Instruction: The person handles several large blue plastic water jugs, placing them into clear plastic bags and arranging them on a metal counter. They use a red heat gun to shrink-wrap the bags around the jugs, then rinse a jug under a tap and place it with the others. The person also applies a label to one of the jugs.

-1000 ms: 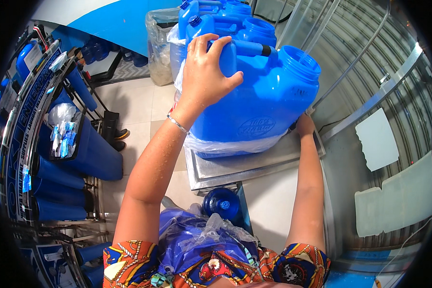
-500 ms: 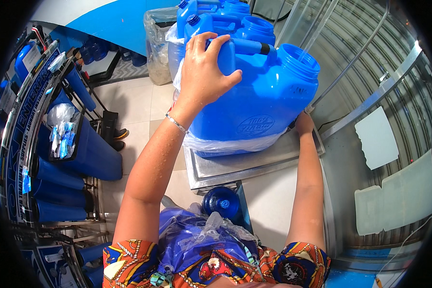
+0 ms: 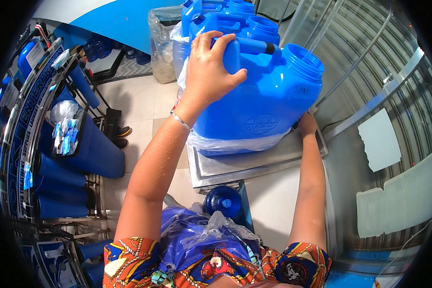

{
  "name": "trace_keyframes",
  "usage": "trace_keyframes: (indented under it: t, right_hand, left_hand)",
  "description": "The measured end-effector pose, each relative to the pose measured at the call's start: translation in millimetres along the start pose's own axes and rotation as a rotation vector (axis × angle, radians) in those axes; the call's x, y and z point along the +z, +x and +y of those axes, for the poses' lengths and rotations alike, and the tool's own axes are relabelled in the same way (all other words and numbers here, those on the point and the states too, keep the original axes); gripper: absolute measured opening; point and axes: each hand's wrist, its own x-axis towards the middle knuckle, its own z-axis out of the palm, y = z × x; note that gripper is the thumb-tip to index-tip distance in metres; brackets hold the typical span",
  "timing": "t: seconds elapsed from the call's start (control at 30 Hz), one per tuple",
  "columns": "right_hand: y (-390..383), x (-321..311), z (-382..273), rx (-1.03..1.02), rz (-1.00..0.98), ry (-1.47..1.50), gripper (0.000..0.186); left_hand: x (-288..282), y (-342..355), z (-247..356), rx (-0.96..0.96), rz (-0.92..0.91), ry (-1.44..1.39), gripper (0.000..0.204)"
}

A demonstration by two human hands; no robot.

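Observation:
A large blue water jug with a wide uncapped mouth stands on a metal platform, clear plastic wrapped round its base. Something clear runs down into the mouth; whether it is a stream of water or a tube I cannot tell. My left hand, wet with drops, hooks its fingers over the jug's upper left corner, thumb held out along the side. Low at the jug's right end is my right hand, beside a thin metal pipe. Its fingers are mostly hidden behind the jug.
More blue jugs stand behind this one. A round blue bottle is below the platform. On the left are a blue bin with wrappers on top and a rack of blue containers. A ribbed metal shutter closes the right side.
The whole view has shifted slightly to the right in the picture. Both hands keep their places on and beside the jug.

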Motion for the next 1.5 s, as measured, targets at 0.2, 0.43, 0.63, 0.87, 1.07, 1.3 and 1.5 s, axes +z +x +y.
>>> trace_keyframes:
  t: [0.2,0.43,0.63,0.87,1.07,1.3,1.5]
  right_hand:
    - [-2,-7,-7,0.042,-0.006,-0.029,0.029]
    - [-4,-6,-5,-0.026,0.043,0.012,0.023]
    - [2,0,1,-0.018,0.023,-0.008,0.031]
    - [-30,-15,-23,0.088,0.121,-0.121,0.042]
    - [-158,-19,-40,0.047,0.123,0.142,0.059]
    - [-312,-12,-20,0.364,-0.303,0.287,0.059]
    - [-394,-40,-5,0.604,-0.367,0.226,0.057]
  left_hand:
    - [0,0,0,-0.012,0.004,-0.017,0.062]
    - [1,-1,0,-0.014,0.006,-0.01,0.062]
    - [2,-1,0,-0.024,-0.015,0.023,0.062]
    - [2,0,0,-0.002,-0.016,0.038,0.062]
    - [1,0,0,-0.003,-0.013,0.042,0.063]
    - [0,1,-1,0.007,-0.058,0.055,0.064]
    - [4,1,-14,0.026,-0.112,0.094,0.066]
